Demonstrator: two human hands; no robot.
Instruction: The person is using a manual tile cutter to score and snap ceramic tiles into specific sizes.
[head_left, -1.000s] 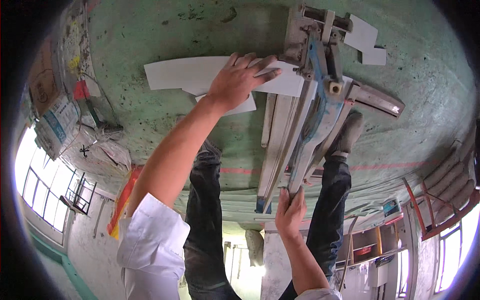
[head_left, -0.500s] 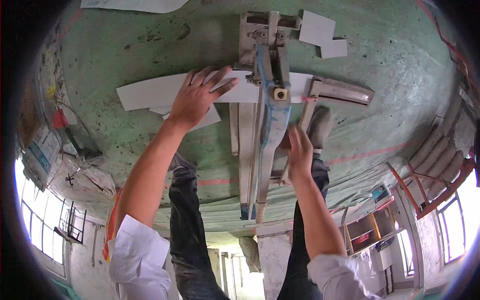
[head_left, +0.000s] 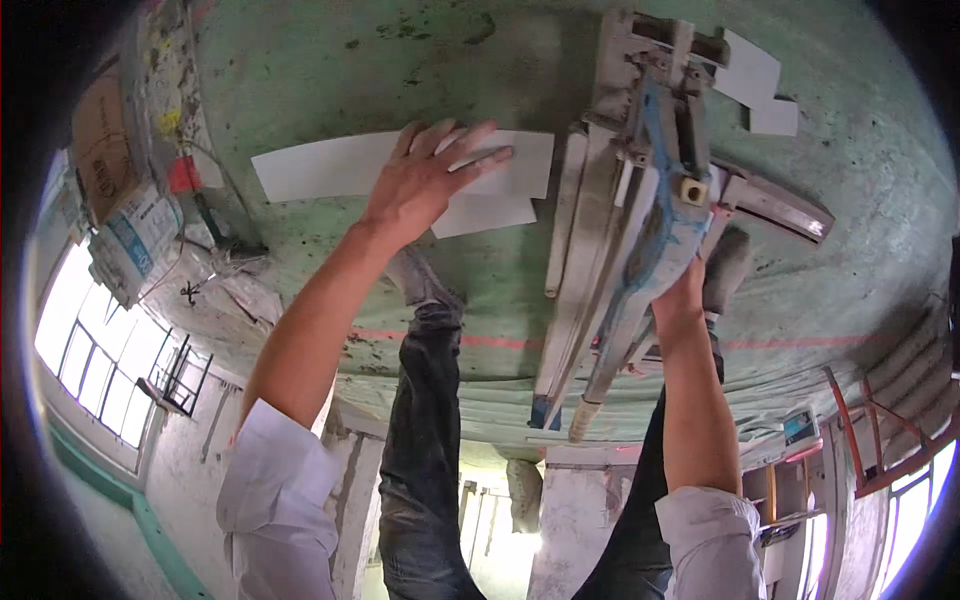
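Observation:
A long, slightly curved-looking white tile strip (head_left: 330,165) lies on the green floor. My left hand (head_left: 412,190) rests on its right part, fingers stretched out and spread over the surface. A smaller white offcut (head_left: 487,214) shows from under the strip's near side. Right of the strip's end stands a manual tile cutter (head_left: 640,235) with pale rails and a worn blue handle. A narrow white piece (head_left: 625,184) shows between its rails. My right hand (head_left: 682,292) reaches in at the cutter's right side; its fingers are hidden behind the blue handle.
Two white tile pieces (head_left: 750,72) lie beyond the cutter. A metal side arm (head_left: 780,203) sticks out to its right. My feet stand on either side of the cutter. At left are a cardboard box (head_left: 103,150) and a red-and-dark tool (head_left: 187,175).
The strip under my left hand has slid left, out of the cutter, and looks shorter. My right hand has moved farther forward beside the handle. The view has shifted left.

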